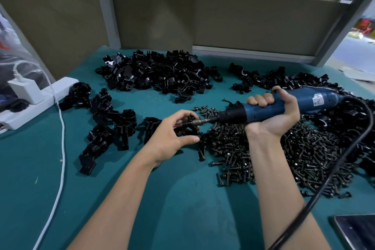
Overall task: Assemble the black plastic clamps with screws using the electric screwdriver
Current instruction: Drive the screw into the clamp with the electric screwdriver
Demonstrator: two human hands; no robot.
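Note:
My left hand (172,134) grips a black plastic clamp (187,130) just above the green table, fingers and thumb curled round it. My right hand (278,113) holds the blue electric screwdriver (263,108) lying almost level, its bit (199,122) pointing left into the clamp at my left fingertips. A wide heap of dark screws (274,152) lies under and in front of my right hand. Loose black clamp parts (158,73) are piled at the back of the table. A group of clamps (109,126) lies to the left of my left hand.
A white power strip (38,97) with a plugged-in charger sits at the left edge, its white cable (61,148) running down the table. The screwdriver's black cord (332,174) loops over the screws at right. More clamp parts (284,81) lie at back right. A dark tablet-like slab (357,231) occupies the near right corner.

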